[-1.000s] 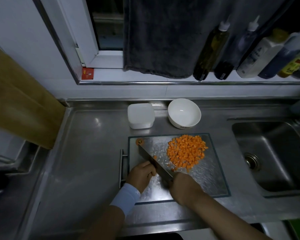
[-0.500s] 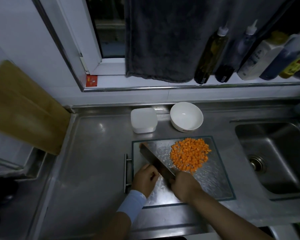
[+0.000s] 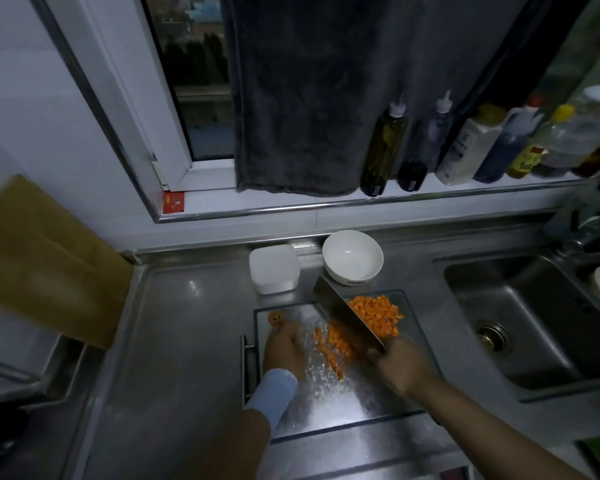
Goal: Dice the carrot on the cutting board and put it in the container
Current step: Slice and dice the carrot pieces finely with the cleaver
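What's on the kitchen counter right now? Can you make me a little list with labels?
board: glass cutting board on the steel counter
knife: cleaver tilted between the two piles
big pile: diced carrot, board's far right
small pile: carrot bits left of the cleaver
carrot end: stub at board's far left corner
right hand: grips the cleaver's handle
left hand: rests on the board, fingers too blurred
container: white tub behind the board
bowl: white bowl beside the tub
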`<state>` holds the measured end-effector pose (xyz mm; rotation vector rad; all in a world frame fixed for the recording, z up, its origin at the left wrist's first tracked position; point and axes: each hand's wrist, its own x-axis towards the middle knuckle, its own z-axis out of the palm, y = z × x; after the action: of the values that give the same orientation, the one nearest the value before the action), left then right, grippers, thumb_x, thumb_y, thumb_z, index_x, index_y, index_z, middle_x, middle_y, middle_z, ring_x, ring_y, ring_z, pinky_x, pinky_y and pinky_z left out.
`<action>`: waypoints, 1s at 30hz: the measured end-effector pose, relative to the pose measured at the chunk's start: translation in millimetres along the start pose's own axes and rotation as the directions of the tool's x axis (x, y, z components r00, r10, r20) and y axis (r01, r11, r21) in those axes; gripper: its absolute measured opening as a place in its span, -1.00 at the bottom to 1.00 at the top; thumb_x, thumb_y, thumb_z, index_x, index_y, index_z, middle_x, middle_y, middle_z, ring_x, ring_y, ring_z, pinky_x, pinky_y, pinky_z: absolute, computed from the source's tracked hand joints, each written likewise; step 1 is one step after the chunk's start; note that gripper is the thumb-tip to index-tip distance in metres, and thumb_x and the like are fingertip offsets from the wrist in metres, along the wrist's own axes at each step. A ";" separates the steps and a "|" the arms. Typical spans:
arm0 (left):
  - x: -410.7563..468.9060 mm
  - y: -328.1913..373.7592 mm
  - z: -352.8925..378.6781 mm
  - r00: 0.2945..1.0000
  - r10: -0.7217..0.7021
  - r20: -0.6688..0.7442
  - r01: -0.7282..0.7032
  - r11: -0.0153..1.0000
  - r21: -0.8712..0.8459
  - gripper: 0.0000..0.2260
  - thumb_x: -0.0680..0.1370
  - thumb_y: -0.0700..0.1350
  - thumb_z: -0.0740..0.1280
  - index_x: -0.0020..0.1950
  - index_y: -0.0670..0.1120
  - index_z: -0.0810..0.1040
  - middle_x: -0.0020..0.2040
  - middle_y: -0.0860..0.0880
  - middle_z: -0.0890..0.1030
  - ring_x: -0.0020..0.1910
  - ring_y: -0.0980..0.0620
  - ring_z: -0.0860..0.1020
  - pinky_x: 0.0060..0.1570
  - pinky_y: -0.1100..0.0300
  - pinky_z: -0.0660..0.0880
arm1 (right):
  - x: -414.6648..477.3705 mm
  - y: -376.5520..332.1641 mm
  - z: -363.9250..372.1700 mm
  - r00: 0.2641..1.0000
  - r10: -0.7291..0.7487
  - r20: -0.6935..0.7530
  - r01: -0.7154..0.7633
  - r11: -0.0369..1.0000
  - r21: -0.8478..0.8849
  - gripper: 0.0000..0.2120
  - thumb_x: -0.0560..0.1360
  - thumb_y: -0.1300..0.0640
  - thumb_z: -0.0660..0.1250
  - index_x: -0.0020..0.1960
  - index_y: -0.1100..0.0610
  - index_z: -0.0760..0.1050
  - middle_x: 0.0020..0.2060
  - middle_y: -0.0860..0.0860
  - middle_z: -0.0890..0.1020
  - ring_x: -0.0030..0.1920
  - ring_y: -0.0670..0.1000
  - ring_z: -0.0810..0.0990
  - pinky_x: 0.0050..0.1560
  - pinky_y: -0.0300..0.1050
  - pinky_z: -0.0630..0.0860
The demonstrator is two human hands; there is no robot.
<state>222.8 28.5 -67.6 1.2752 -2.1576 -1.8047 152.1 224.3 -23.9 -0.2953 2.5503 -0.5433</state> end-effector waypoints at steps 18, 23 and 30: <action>-6.7 67.6 22.9 0.891 0.393 0.227 -0.454 0.798 0.396 -0.90 0.48 -0.14 0.30 -0.11 0.06 0.55 -0.16 0.12 0.58 -0.20 0.17 0.53 -0.14 0.32 0.47 | 2.2 41.8 -58.7 0.890 -0.454 0.027 0.391 0.734 -0.556 -0.65 0.54 -0.06 0.24 0.27 0.04 0.39 0.06 0.05 0.65 0.05 0.12 0.62 0.01 -0.08 0.48; -20.7 81.6 75.5 0.789 0.296 0.538 -0.596 0.580 0.555 -0.86 0.51 -0.14 0.34 0.04 -0.04 0.62 0.01 0.02 0.63 -0.03 0.07 0.55 0.01 0.32 0.42 | 10.3 47.5 -62.8 0.819 -0.559 0.131 0.528 0.643 -0.555 -0.69 0.49 0.11 0.24 0.24 0.02 0.41 0.05 0.06 0.64 0.03 0.15 0.62 0.01 -0.04 0.51; -16.6 79.1 81.4 0.864 0.250 0.436 -0.489 0.624 0.610 -0.85 0.54 -0.12 0.30 0.06 0.02 0.62 0.06 0.06 0.60 0.00 0.10 0.55 0.10 0.25 0.49 | 14.2 54.4 -69.4 0.772 -0.605 0.194 0.596 0.583 -0.551 -0.73 0.52 0.17 0.23 0.22 0.08 0.39 0.03 0.11 0.62 0.02 0.18 0.60 -0.02 -0.01 0.48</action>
<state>148.3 101.3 -19.7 0.4755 -3.1780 -1.0630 98.1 290.9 1.2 -1.4351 2.5208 0.0682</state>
